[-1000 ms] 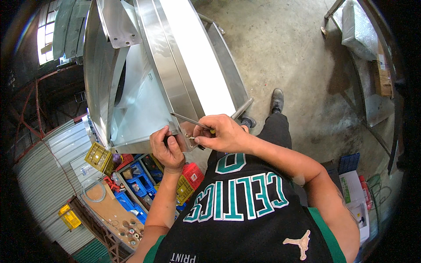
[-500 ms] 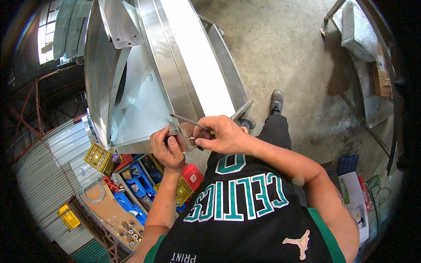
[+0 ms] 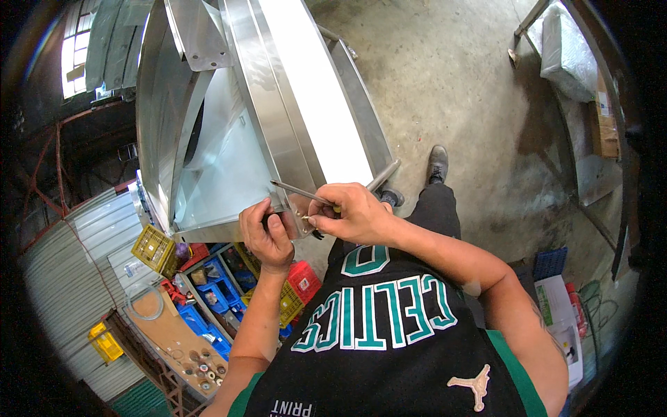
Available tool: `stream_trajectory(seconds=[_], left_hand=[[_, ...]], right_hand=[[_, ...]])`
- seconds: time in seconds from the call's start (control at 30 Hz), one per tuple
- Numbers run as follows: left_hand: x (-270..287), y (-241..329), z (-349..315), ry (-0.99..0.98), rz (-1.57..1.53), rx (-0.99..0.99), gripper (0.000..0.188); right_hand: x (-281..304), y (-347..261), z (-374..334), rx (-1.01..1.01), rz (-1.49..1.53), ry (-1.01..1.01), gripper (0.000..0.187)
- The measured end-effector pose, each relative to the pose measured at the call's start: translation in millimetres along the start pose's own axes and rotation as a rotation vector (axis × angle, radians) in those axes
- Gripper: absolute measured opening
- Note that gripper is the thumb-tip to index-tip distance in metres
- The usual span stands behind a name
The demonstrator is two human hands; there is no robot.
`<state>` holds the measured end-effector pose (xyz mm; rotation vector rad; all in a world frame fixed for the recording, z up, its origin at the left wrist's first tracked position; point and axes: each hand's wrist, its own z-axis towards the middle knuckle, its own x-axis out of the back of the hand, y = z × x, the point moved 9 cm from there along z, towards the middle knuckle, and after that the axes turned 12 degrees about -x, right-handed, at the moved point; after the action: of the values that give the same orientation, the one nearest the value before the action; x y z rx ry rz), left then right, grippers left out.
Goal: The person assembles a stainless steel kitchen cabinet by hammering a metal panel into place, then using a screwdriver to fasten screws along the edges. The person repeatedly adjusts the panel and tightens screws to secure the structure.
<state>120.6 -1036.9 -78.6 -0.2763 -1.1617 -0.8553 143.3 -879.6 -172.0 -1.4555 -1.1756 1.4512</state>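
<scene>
Head view shows us at the near corner of the galvanized sheet-metal housing (image 3: 229, 139): our left hand (image 3: 267, 236) is clenched around that corner's lower edge, seemingly to steady it, while our right hand (image 3: 351, 212) just beside it pinches a small fastener (image 3: 306, 218) against the corner flange and keeps a screwdriver (image 3: 302, 192) tucked in its fingers, shaft lying across the corner, likely ready for use. Below the housing sit coloured parts bins (image 3: 215, 278); beyond it, bare concrete floor (image 3: 451, 83).
</scene>
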Motion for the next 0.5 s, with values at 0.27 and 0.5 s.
stream_trajectory(seconds=[0.27,0.5], left_hand=[[2,1,1,0.039,-0.011,-0.020,0.028],[13,6,-6,0.054,0.018,-0.105,0.027]], right_hand=[[-4,-3,-3,-0.067,-0.060,0.015,0.017],[-14,-6,-18,-0.158,-0.135,0.101,0.016]])
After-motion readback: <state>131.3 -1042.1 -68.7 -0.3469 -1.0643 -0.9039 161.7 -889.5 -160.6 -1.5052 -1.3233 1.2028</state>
